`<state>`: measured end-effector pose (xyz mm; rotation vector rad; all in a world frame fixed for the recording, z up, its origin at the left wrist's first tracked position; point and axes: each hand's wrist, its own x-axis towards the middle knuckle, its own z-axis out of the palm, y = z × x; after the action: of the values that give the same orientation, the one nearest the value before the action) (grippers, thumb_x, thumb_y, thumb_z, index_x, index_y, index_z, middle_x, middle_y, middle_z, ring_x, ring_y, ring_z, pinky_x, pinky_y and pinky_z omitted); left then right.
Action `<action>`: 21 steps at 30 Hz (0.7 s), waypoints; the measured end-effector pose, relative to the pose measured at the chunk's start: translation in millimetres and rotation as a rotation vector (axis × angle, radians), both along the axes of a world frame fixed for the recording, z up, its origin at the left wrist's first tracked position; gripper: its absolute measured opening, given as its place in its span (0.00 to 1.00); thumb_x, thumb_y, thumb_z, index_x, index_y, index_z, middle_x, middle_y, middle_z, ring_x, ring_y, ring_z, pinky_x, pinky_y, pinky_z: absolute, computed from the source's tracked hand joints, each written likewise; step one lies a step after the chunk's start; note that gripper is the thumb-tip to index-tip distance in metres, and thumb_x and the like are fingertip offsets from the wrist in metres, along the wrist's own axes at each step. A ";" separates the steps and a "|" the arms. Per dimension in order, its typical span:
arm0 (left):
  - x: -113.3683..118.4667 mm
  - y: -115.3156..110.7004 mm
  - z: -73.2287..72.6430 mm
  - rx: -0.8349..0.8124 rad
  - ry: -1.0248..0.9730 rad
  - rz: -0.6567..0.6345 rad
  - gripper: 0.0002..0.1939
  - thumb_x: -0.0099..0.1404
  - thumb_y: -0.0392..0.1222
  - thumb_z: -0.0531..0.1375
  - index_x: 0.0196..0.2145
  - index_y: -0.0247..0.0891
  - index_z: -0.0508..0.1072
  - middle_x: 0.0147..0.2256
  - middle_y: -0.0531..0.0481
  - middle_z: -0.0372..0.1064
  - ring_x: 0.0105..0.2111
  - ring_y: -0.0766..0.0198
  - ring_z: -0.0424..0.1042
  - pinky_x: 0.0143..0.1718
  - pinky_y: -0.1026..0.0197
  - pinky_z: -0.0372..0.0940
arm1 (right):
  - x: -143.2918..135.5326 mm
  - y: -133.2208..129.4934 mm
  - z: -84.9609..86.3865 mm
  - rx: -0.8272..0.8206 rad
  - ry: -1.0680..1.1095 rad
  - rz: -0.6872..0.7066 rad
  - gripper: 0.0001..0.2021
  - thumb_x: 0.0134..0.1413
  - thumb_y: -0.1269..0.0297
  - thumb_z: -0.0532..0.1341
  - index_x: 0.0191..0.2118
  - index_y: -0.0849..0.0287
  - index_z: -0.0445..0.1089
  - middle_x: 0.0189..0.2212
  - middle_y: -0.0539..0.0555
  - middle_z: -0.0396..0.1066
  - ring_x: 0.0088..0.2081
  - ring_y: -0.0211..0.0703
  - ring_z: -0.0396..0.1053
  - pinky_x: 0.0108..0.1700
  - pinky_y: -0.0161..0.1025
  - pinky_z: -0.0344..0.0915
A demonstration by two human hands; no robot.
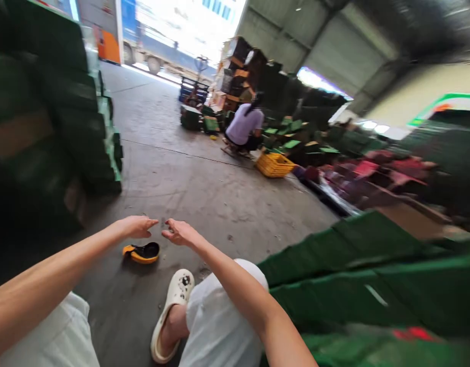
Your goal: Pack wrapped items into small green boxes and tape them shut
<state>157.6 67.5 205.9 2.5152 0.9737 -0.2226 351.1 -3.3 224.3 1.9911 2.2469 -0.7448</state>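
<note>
Left hand (137, 227) and right hand (179, 232) empty, fingers loosely parted, nearly meeting above the floor (219, 204), orange-and-black tape dispenser (143, 252) just below the left fingertips, where a hurried, blurry swing could knock it away!

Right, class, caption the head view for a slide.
Bare left hand and right hand reach out near an orange-and-black object on the warehouse floor.

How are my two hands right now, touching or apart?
Apart. The head view shows grey floor between the fingertips of the left hand and those of the right hand.
</note>
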 end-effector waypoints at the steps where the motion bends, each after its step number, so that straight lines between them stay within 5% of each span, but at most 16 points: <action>1: 19.1 -2.9 7.9 0.018 -0.014 -0.042 0.32 0.63 0.43 0.65 0.64 0.36 0.72 0.55 0.36 0.78 0.55 0.45 0.78 0.57 0.52 0.69 | 17.4 -15.1 17.1 0.035 0.006 -0.055 0.23 0.66 0.52 0.63 0.63 0.51 0.69 0.58 0.56 0.77 0.59 0.50 0.74 0.57 0.40 0.69; 4: 66.8 -29.0 28.0 0.063 -0.146 -0.123 0.33 0.70 0.47 0.59 0.70 0.36 0.64 0.60 0.38 0.74 0.58 0.48 0.75 0.59 0.53 0.67 | 54.4 -63.2 56.8 0.126 0.034 -0.213 0.20 0.68 0.52 0.61 0.61 0.52 0.71 0.56 0.56 0.78 0.57 0.50 0.75 0.57 0.41 0.69; 7: 90.6 -66.4 38.7 0.141 -0.264 -0.172 0.31 0.71 0.51 0.59 0.69 0.40 0.67 0.60 0.41 0.75 0.59 0.48 0.75 0.60 0.54 0.66 | 70.4 -104.1 85.7 0.249 0.168 -0.342 0.19 0.68 0.53 0.61 0.59 0.53 0.72 0.54 0.54 0.79 0.53 0.47 0.76 0.55 0.39 0.70; 13: 71.0 -98.0 36.4 0.138 -0.361 -0.177 0.33 0.71 0.59 0.56 0.68 0.44 0.70 0.58 0.44 0.77 0.55 0.49 0.77 0.58 0.54 0.67 | 83.9 -154.5 134.0 0.408 0.328 -0.500 0.18 0.68 0.54 0.63 0.57 0.57 0.75 0.51 0.56 0.80 0.51 0.45 0.77 0.54 0.40 0.70; 17: 56.7 -100.1 49.3 -0.065 -0.523 -0.070 0.41 0.65 0.73 0.56 0.63 0.43 0.74 0.58 0.43 0.77 0.55 0.46 0.78 0.57 0.50 0.70 | 97.7 -184.8 147.7 0.378 0.286 -0.489 0.17 0.67 0.56 0.64 0.56 0.59 0.75 0.54 0.59 0.78 0.53 0.48 0.76 0.56 0.42 0.70; 21: 88.3 -135.5 87.5 -0.396 -0.768 0.007 0.46 0.60 0.76 0.62 0.63 0.39 0.74 0.59 0.40 0.75 0.56 0.45 0.77 0.59 0.47 0.71 | 114.8 -247.7 157.4 0.399 0.338 -0.478 0.17 0.68 0.55 0.62 0.56 0.56 0.76 0.55 0.57 0.78 0.54 0.50 0.76 0.55 0.44 0.72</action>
<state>245.8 -68.0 293.4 1.9613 0.5472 0.4792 465.9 -251.0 381.7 2.8522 2.2455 -0.7582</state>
